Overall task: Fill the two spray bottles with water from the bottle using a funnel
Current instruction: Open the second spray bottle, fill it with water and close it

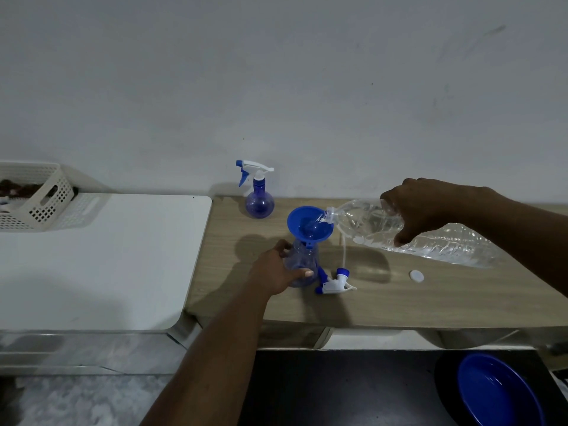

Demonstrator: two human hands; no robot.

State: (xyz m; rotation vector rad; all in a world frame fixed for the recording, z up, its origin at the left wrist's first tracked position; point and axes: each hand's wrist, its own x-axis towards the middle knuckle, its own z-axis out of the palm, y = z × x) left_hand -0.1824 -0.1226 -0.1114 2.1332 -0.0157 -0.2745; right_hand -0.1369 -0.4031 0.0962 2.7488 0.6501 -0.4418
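In the head view, the left hand (274,269) is wrapped around the round body of the open spray bottle (299,265), which stands upright on the wooden table (384,302), thumb on the near side and fingers curled behind. A blue funnel (309,223) sits in the neck of this bottle, its wide mouth facing up and tilted slightly toward the camera. The right hand (421,210) grips the clear water bottle (430,238) from above near its shoulder, fingers closed over the top and thumb pressing the lower side. The water bottle is tipped close to horizontal, its base out to the right and its uncapped mouth resting just inside the right rim of the funnel; water is visible inside the bottle. The removed spray head (335,282), white with blue trigger and collar, lies on the table just to the right of the held bottle, its thin dip tube running up toward the water bottle. A small white cap (416,276) lies flat on the table farther right, below the water bottle. The second spray bottle (259,195), with its spray head fitted, stands upright near the wall behind the funnel, apart from both hands. A white perforated basket (46,198) rests on the white surface (107,256) to the left. A blue bowl (498,392) lies below the table edge at lower right.
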